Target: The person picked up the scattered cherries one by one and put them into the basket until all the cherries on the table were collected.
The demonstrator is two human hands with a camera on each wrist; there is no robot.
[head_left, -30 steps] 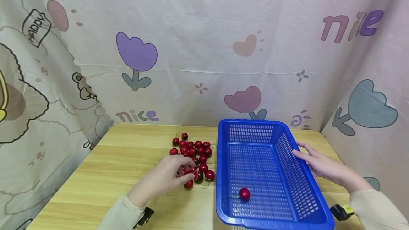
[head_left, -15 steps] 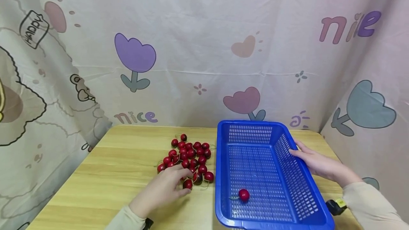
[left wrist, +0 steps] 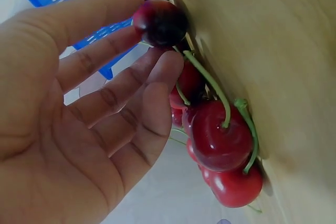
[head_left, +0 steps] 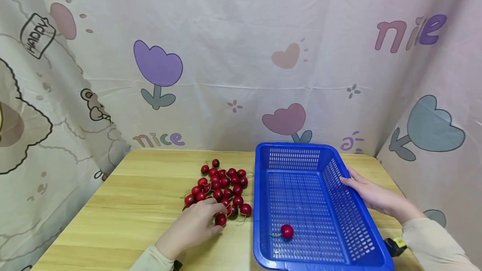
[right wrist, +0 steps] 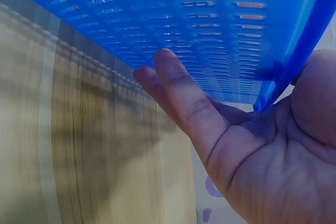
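A pile of dark red cherries with green stems lies on the wooden table. At the pile's near side, my left hand has thumb and forefinger spread at either side of one dark cherry. The other fingers of that hand are loosely bent beside the pile. A blue plastic basket with slotted walls stands to the right, and a single cherry lies on its floor. My right hand holds the basket's right rim, thumb over the edge, fingers along the outside wall.
The wooden table ends at a printed cloth hung behind it and along both sides. The basket's left wall stands close beside the cherry pile.
My left hand has drawn back toward the near edge of the pile, uncovering cherries on the left. My right hand keeps its hold on the basket, and the view has shifted slightly.
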